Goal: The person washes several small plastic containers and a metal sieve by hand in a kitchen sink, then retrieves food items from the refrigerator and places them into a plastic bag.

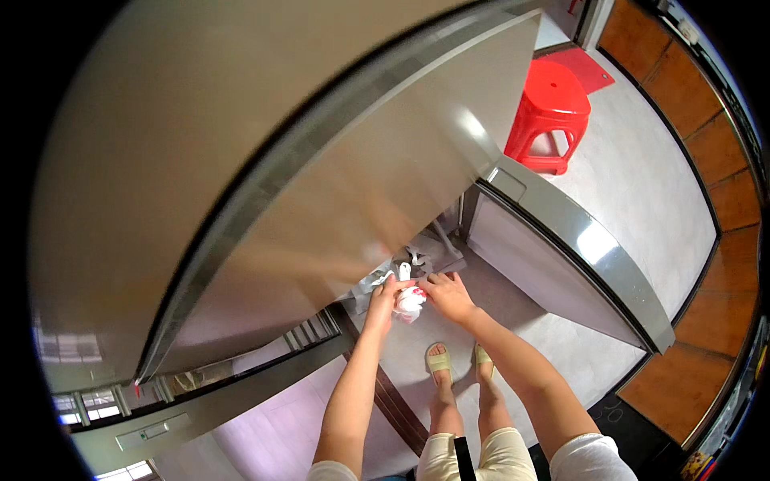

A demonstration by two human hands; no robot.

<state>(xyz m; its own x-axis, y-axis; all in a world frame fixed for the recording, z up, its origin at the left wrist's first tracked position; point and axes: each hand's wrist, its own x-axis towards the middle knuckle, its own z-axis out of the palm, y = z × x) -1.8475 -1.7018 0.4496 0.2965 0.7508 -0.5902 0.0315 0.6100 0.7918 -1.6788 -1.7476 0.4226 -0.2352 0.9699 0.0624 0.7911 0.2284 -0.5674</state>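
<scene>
A bunched white plastic bag point(410, 305) with red print hangs before me, its twisted white end point(404, 272) sticking up. My left hand point(386, 296) grips it from the left, with the thumb across its neck. On the right side, the curled fingers of my right hand point(448, 293) pinch the bag near the red print. Just beyond my hands is a pulled-out clear drawer point(450, 260) in the lower part of a refrigerator, holding more plastic bags point(421, 255). The refrigerator body hides much of the drawer; what the bag contains is not visible.
The lower refrigerator door point(559, 234) stands open to my right. Large grey refrigerator panels point(337, 198) rise close on the left. Farther off is a red plastic stool point(553, 96). Orange-brown cabinet fronts point(704, 318) line the right side; a dark floor strip point(394, 403) runs by my feet.
</scene>
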